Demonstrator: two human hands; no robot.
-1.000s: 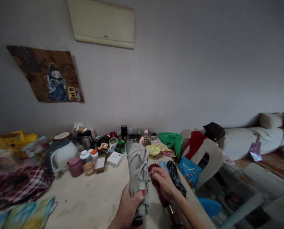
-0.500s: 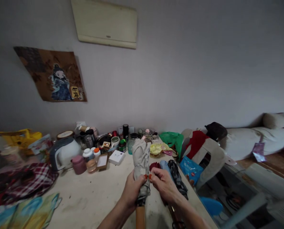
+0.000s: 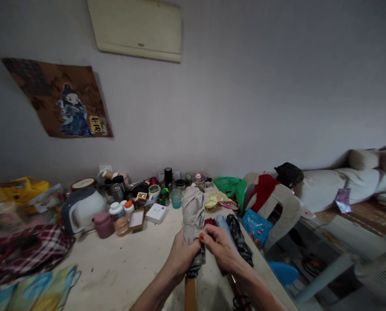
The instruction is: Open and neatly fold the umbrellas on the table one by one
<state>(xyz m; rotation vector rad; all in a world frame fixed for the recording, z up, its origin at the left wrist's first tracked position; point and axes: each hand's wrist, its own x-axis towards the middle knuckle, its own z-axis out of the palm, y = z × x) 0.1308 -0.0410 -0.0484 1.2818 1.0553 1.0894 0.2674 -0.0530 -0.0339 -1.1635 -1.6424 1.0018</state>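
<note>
A grey folded umbrella (image 3: 193, 207) with a tan handle (image 3: 190, 293) stands out before me, above the table. Around the lower part of its canopy my left hand (image 3: 184, 255) is closed. My right hand (image 3: 219, 246) pinches the canopy's right side, thumb and index finger pressed on the fabric near the left thumb; whether a strap lies in the pinch I cannot tell. Just beyond my right hand lie more folded umbrellas: a light blue one (image 3: 224, 223), a black patterned one (image 3: 240, 239) and a dark red one, mostly hidden by that hand.
On the table (image 3: 115, 268), a kettle (image 3: 84, 209), a pink jar (image 3: 103, 224), a white box (image 3: 156, 213) and a teal glass (image 3: 176, 199) stand left and behind. A green bag (image 3: 233, 190) and a chair (image 3: 282, 207) are at the right edge.
My right hand has moved slightly left, its fingertips now against the canopy beside my left thumb. The whole view has turned a little to the right.
</note>
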